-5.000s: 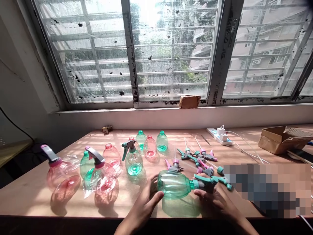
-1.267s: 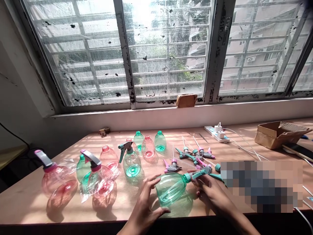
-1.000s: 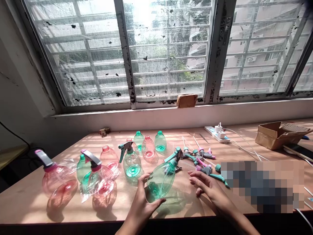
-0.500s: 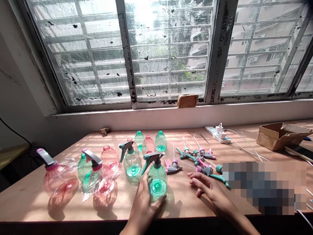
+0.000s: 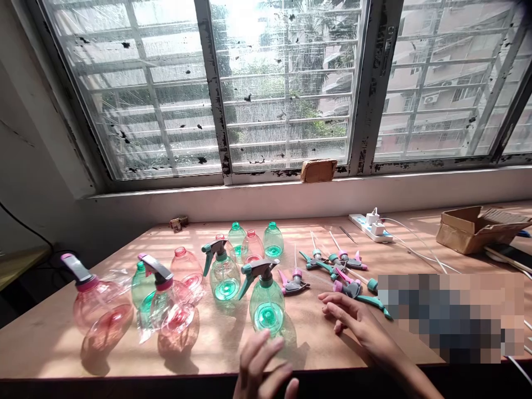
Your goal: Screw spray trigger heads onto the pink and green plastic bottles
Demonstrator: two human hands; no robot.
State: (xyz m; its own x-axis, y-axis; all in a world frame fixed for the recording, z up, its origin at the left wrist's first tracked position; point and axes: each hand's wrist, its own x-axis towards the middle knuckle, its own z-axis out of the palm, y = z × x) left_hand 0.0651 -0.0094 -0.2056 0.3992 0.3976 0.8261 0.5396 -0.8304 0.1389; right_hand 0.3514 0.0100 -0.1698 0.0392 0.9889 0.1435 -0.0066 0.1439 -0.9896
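A green spray bottle (image 5: 267,302) with a grey and teal trigger head stands upright on the table. Just in front of it, low in the view, my left hand (image 5: 266,366) is raised with fingers apart and holds nothing. My right hand (image 5: 353,321) hovers or rests to the right, fingers loosely stretched, nearest to a pink and grey trigger head (image 5: 348,287) and a teal trigger lever (image 5: 376,306). Another green spray bottle (image 5: 225,277) with its head on stands behind to the left. One pink and grey trigger head (image 5: 296,284) lies between the bottle and the heap.
Pink spray bottles (image 5: 96,302) stand at left, one partly in clear plastic wrap (image 5: 152,318). Headless bottles, such as a green one (image 5: 273,242), stand at the back. Several trigger heads lie right of centre. A power strip (image 5: 369,228) and cardboard box (image 5: 469,235) sit further right.
My left hand has let go of the green spray bottle and drawn back toward the table's front edge, its fingers opening. The bottle stays standing; my right hand has barely moved.
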